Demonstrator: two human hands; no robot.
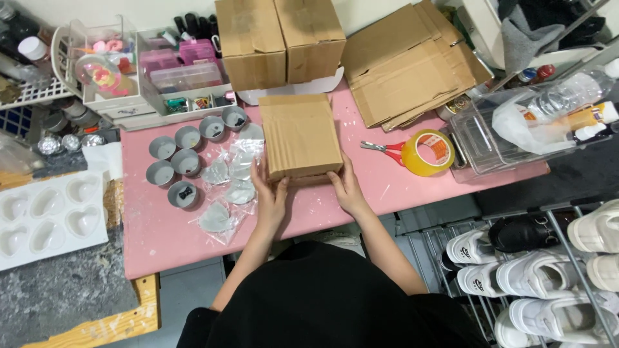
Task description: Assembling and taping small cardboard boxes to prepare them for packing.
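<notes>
Gripping square corrugated cardboard box [300,136]

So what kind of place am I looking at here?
Likely a small home craft and packing corner: a pink table with grey moulds, stacked cardboard boxes, packing tape and a shoe rack.

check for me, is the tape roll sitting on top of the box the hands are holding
No, the yellow tape roll lies on the pink table to the right of the cardboard box, beside the red scissors.

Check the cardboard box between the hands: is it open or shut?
Shut: the cardboard box shows an unbroken flat top, no flaps raised. Left hand and right hand press its near edge.
</notes>
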